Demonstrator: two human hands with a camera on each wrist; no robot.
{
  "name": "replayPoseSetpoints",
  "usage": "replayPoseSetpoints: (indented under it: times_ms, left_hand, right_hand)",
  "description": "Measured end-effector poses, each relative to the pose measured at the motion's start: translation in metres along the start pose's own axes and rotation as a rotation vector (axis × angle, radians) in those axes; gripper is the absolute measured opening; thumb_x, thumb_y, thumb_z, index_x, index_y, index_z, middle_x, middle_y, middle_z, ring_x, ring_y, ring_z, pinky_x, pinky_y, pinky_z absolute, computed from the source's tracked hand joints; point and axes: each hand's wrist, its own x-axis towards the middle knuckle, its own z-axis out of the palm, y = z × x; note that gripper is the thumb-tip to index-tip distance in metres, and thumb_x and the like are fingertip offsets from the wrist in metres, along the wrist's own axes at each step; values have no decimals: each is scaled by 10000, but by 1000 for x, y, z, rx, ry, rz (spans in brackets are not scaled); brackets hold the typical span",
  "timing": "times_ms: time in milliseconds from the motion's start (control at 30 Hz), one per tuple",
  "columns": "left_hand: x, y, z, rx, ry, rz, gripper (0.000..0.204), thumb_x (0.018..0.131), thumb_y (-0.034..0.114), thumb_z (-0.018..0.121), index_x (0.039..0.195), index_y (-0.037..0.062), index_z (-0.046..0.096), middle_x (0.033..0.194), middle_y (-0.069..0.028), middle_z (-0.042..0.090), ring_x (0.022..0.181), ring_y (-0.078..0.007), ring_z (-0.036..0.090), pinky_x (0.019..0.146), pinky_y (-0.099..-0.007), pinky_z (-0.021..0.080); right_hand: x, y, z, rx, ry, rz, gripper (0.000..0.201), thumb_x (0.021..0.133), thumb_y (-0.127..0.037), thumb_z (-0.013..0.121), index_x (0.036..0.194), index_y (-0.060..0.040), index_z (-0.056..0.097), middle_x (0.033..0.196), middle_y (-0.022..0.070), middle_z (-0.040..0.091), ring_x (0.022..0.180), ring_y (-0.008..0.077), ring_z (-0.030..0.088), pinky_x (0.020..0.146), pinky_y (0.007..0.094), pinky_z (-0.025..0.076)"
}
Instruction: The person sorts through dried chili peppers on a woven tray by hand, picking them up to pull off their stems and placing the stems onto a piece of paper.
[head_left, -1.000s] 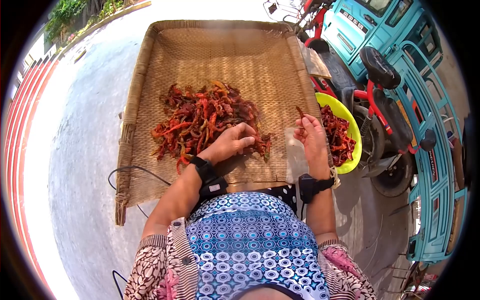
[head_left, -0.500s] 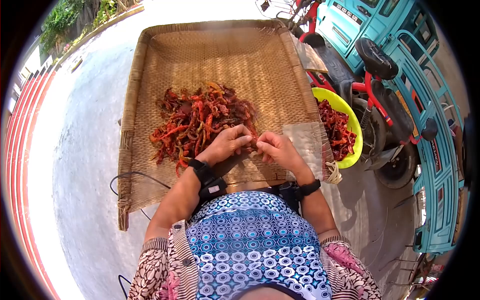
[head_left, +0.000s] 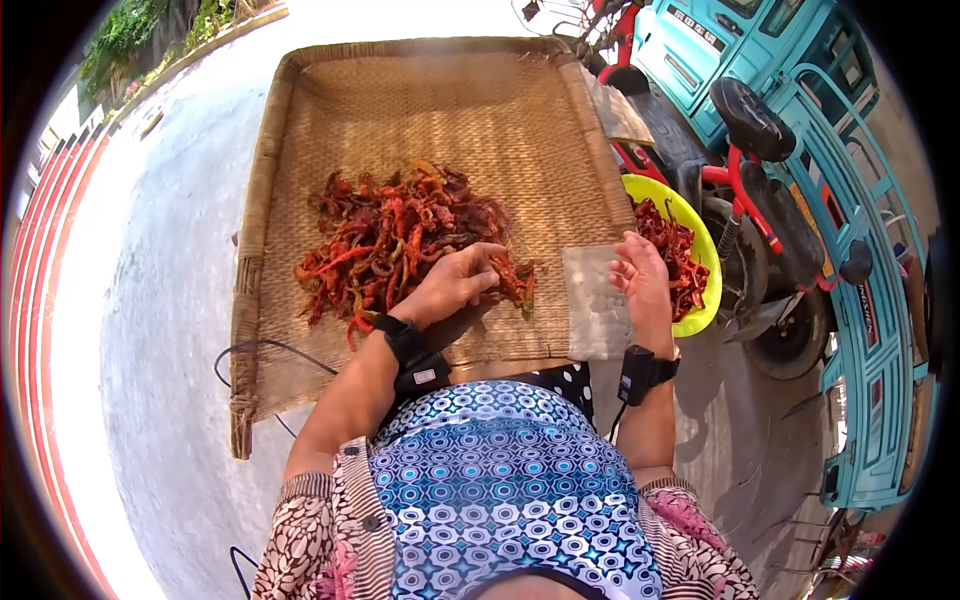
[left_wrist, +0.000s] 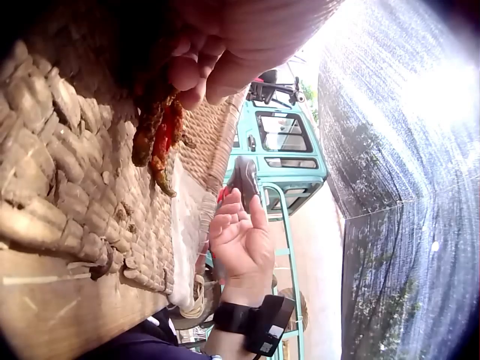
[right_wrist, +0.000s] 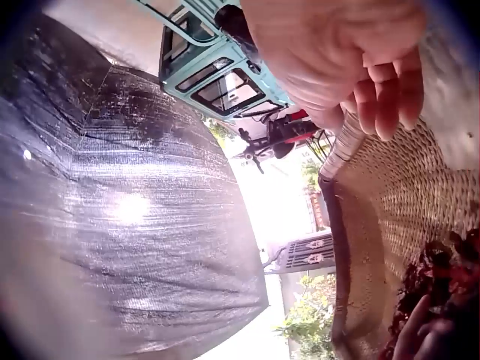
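Sorting dried chillies on a woven tray

The tray (head_left: 300,130) holds the chillies (head_left: 400,240); the left hand (head_left: 455,285) pinches a few at the heap's near edge; the right hand (head_left: 640,275) hangs released, palm empty, beside the yellow bowl (head_left: 700,225).

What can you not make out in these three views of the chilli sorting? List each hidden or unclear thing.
- Left hand grip on the dried chillies: head view, fingertips buried in the pile; left wrist view too close and dark.
- Yellow bowl: head view, near side hidden behind the right hand.
- Woven tray: near edge covered by the person's body.
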Motion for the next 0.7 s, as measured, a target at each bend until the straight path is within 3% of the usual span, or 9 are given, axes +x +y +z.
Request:
replayPoseSetpoints:
  times_ms: [67, 100, 200, 300, 400, 500, 633, 700]
  left_hand:
    - [2, -6, 0, -16, 9, -9, 429, 992, 134, 583, 1399, 30, 496, 827, -13, 577, 690, -93, 535, 660, -260, 482]
    - [3, -8, 0, -21, 12, -14, 422, 991, 137, 586, 1389, 25, 503, 826, -14, 580, 690, -94, 537, 660, -261, 482]
    - [3, -7, -2, 38, -3, -20, 416, 991, 162, 596, 1373, 22, 514, 828, -15, 589, 695, -93, 542, 662, -258, 483]
    - [1, -4, -1, 1, -12, -33, 412, 988, 191, 611, 1353, 20, 526, 829, -12, 595, 700, -92, 546, 663, -256, 483]
    - [-1, 2, 1, -15, 16, -33, 408, 988, 213, 622, 1345, 36, 536, 828, -11, 602, 698, -87, 546, 662, -251, 481]
    - [-1, 4, 6, -11, 48, -33, 373, 1001, 241, 612, 1317, 48, 560, 836, -8, 605, 687, -82, 538, 642, -245, 475]
    - [3, -9, -3, 44, -15, -22, 328, 1020, 272, 585, 1260, 49, 596, 849, -4, 606, 673, -77, 529, 614, -244, 469]
    - [2, -7, -1, 12, -14, -34, 313, 1027, 281, 572, 1228, 44, 611, 853, -3, 605, 667, -75, 526, 605, -244, 467]
  right_hand:
    - [2, 12, 18, -358, -239, 138, 360, 955, -278, 655, 1214, -49, 554, 937, 20, 631, 711, 68, 604, 597, 218, 493]
    - [0, 18, 30, -559, -288, 118, 395, 928, -284, 675, 1222, -43, 568, 923, 51, 673, 735, 120, 645, 634, 265, 509]
    - [0, 44, 54, -897, -287, -143, 342, 906, -266, 678, 1164, -48, 625, 900, 95, 712, 786, 189, 685, 685, 322, 519]
    - [-1, 48, 64, -1063, -250, -256, 275, 892, -262, 678, 1062, -47, 672, 891, 131, 725, 843, 246, 700, 721, 360, 520]
    - [-6, 48, 68, -739, -216, -169, 230, 910, -239, 675, 988, -23, 686, 856, 99, 720, 770, 189, 685, 687, 321, 517]
    - [-16, 48, 74, -506, -371, -74, 184, 932, -200, 667, 961, -18, 679, 809, 44, 688, 684, 119, 635, 645, 276, 505]
    - [-24, 37, 78, -387, -516, 14, 150, 965, -179, 638, 954, -32, 666, 773, -21, 620, 635, 76, 577, 597, 240, 480]
    - [-21, 39, 71, -390, -503, 65, 162, 977, -204, 631, 974, -45, 663, 786, -22, 626, 644, 72, 581, 602, 230, 484]
